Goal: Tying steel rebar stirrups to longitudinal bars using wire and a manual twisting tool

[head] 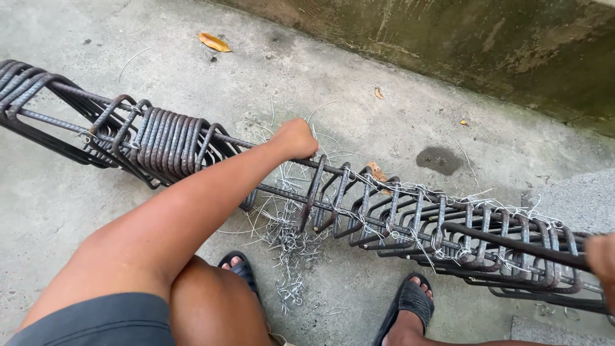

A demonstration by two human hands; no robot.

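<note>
- Left hand [296,138] is reaching across the rebar cage [359,211], fist closed on the top bar about midway along, knuckles up.
- Bunched-up stirrups [168,142] sit packed together on the cage just left of that hand; the whole cage runs diagonally over the concrete floor [359,83].
- Loose tie wire scraps [291,247] are piled on the floor under the cage, next to the black sandals [405,306].
- Right hand [603,259] is mostly cut off at the right edge, up against the cage's end; can't tell its grip.
</note>
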